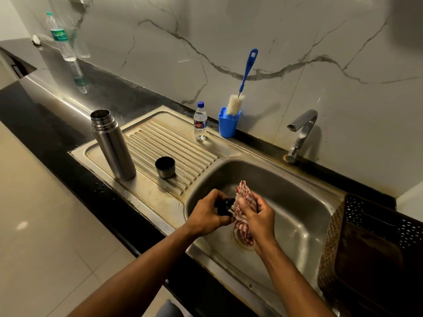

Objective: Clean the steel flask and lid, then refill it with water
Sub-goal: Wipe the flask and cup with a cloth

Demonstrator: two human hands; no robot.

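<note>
Hands over sink (297,225): left hand (207,215) fingers gripping black lid (224,207), right hand (261,216) fingers clutching striped cloth (243,195); bottle labels unreadable.

Count at the sink: mostly singles, bottles excepted.
2 hands: left hand (207,212), right hand (259,217). 2 plastic water bottles: small bottle (200,121), big bottle (61,37). 1 steel flask (112,145), 1 cup lid (165,167), 1 black stopper (225,206), 1 striped cloth (243,197), 1 bottle brush (242,83), 1 blue holder (227,125), 1 tap (301,131), 1 basket (375,248), 1 sink (304,229).
</note>
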